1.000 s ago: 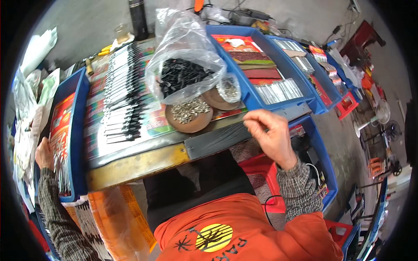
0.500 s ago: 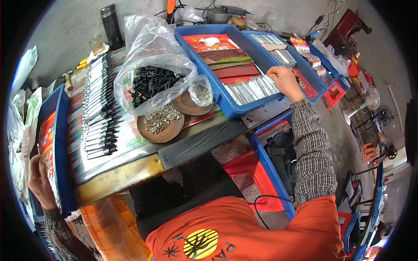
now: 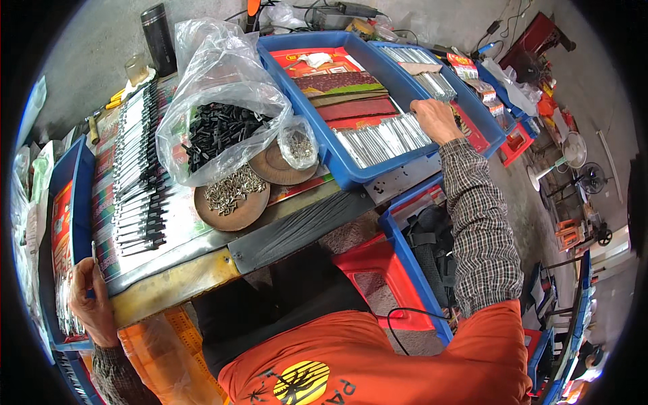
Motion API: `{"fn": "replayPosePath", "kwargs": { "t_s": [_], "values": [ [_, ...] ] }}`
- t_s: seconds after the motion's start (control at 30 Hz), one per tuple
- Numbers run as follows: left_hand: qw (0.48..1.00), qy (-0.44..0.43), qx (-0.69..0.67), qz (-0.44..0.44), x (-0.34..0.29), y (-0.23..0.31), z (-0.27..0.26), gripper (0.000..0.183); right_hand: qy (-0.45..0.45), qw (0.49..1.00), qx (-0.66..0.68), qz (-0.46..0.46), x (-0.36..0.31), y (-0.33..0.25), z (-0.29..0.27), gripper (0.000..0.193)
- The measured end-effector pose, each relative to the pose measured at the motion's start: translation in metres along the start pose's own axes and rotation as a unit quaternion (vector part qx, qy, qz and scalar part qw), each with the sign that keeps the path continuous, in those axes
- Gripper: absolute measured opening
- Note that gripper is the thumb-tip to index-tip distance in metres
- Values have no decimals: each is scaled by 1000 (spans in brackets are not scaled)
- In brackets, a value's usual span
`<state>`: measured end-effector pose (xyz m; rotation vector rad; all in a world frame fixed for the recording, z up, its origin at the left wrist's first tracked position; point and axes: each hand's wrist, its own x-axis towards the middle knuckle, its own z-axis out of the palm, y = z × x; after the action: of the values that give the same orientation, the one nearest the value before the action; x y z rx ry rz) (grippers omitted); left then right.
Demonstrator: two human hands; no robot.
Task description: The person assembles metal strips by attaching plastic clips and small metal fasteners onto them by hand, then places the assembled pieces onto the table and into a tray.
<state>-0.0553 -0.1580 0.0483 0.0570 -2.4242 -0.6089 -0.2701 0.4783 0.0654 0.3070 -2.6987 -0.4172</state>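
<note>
My left hand (image 3: 94, 304) is closed around a thin metal strip (image 3: 94, 251) that points up, at the table's left corner beside a blue tray (image 3: 82, 196). More metal strips (image 3: 65, 304) lie in that tray. My right hand (image 3: 437, 121) rests at the right end of a row of flat silver strips (image 3: 385, 142) in a large blue tray (image 3: 344, 169). Its fingers are curled; what they grip, if anything, is hidden. On the table, a long row of silver strips with black ends (image 3: 138, 175) lies to the left.
A clear plastic bag (image 3: 223, 74) holds black parts (image 3: 219, 131). In front, a brown dish (image 3: 253, 219) carries small metal pins; a small bag (image 3: 297, 145) sits on a second dish. Another blue tray (image 3: 496, 138) stands right, a red stool (image 3: 371, 263) below.
My left hand has moved right, from over the left tray to the table's corner, with the strip upright. My right hand stays at the row's end. The view has shifted slightly.
</note>
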Motion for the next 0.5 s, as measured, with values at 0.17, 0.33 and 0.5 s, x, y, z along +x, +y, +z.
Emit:
{"fn": "replayPosePath", "kwargs": {
  "t_s": [0.17, 0.33, 0.5],
  "values": [
    [999, -28, -25, 0, -7, 15, 8, 8, 7, 1000, 13, 12, 2, -1, 1, 13],
    [999, -16, -47, 12, -16, 30, 15, 7, -13, 1000, 9, 7, 3, -3, -5, 15],
    [998, -17, -53, 27, -24, 37, 15, 9, 18, 999, 41, 20, 3, -2, -9, 14]
  ]
}}
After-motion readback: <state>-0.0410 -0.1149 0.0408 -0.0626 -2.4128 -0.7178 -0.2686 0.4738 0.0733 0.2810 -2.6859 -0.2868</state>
